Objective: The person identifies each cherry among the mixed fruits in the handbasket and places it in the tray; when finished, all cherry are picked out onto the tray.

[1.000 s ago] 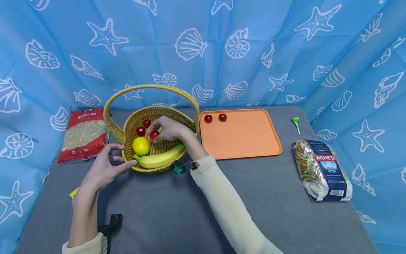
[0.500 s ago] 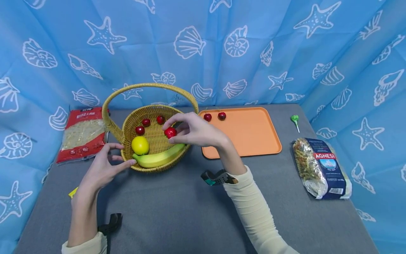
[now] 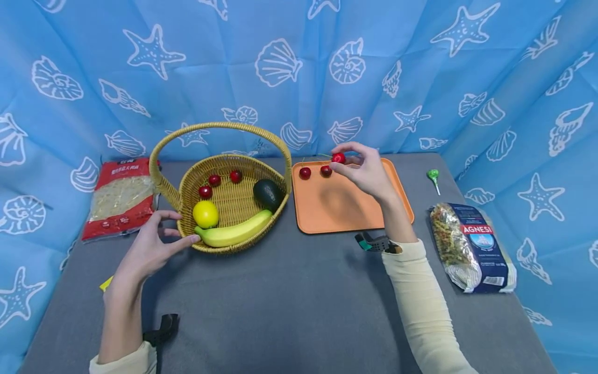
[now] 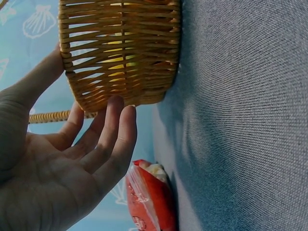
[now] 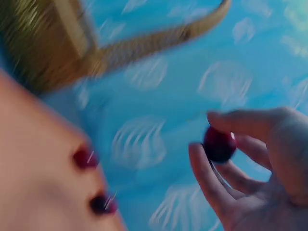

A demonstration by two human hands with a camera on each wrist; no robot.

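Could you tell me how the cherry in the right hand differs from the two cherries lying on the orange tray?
The held cherry is pinched in the right hand, up off the orange tray; the two tray cherries lie loose on it. The held cherry looks brighter red, the tray cherries darker. The held cherry is partly covered by fingertips, the tray cherries fully exposed. All look alike in size and roundness.

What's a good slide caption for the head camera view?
Right hand pinches a cherry above the tray; left hand steadies the basket.
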